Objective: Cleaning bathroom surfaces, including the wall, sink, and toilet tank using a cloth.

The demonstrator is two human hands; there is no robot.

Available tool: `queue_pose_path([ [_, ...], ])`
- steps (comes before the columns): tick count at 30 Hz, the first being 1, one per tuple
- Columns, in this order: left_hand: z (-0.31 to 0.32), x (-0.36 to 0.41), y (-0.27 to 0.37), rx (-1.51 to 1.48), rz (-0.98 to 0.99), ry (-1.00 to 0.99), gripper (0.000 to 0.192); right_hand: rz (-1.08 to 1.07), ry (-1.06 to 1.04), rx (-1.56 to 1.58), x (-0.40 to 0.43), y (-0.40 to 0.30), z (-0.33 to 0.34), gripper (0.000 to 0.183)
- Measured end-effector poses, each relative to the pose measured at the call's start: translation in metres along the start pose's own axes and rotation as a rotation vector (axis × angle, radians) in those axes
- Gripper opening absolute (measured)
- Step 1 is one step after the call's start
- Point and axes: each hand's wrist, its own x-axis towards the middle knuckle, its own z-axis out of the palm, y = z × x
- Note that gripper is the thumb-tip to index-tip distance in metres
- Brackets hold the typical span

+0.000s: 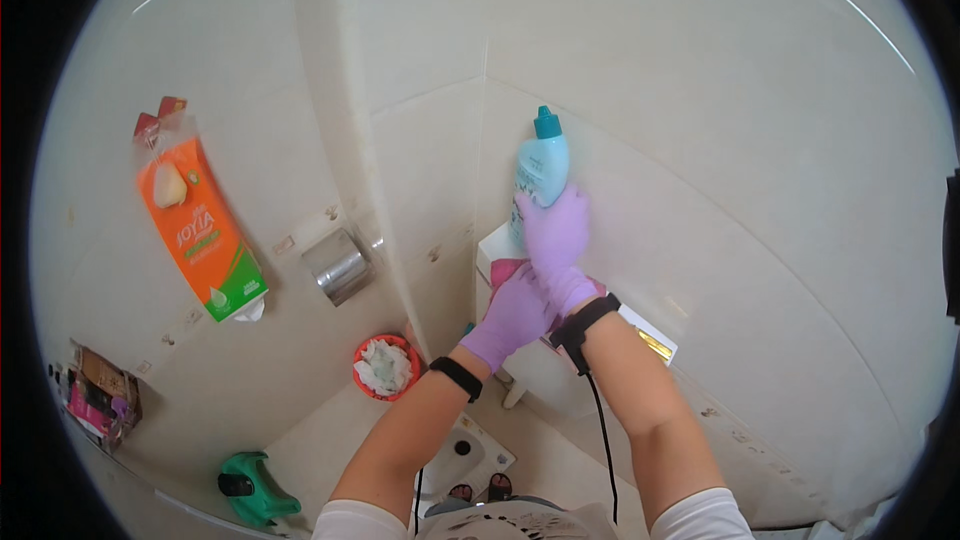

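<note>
My right hand, in a lilac glove, grips the lower part of a light-blue squeeze bottle with a teal cap. The bottle stands nearly upright by the wall corner, over the far end of a white cistern. Just below, my left hand, gloved alike, holds a pink cloth against the cistern top. My right wrist crosses in front of part of this cloth, and the left fingertips are hidden. Both forearms wear black straps.
A vertical pipe runs down left of the corner. Left of it are an orange tissue pack and a metal paper holder on the wall. Below stand a red waste bin, a green plastic stool and a squat toilet.
</note>
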Motion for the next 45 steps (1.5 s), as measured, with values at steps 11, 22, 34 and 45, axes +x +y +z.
queue_pose_path([
  [11, 0.017, 0.019, -0.071, 0.318, -0.174, -0.061, 0.043, -0.153, -0.04, 0.782, -0.026, -0.009, -0.178, 0.043],
  [22, -0.008, 0.038, -0.076, -0.229, -0.854, 0.348, 0.024, 0.223, 0.148, 0.692, -0.123, 0.082, -0.315, 0.043],
  [34, -0.001, 0.166, -0.008, 0.136, -0.129, 0.617, 0.055, 0.273, 0.109, 0.522, -0.165, 0.123, -0.362, 0.053],
  [45, -0.002, 0.185, 0.023, -4.148, 1.054, 1.304, 0.062, 0.329, 0.007, 0.399, -0.16, 0.126, -0.356, 0.053],
])
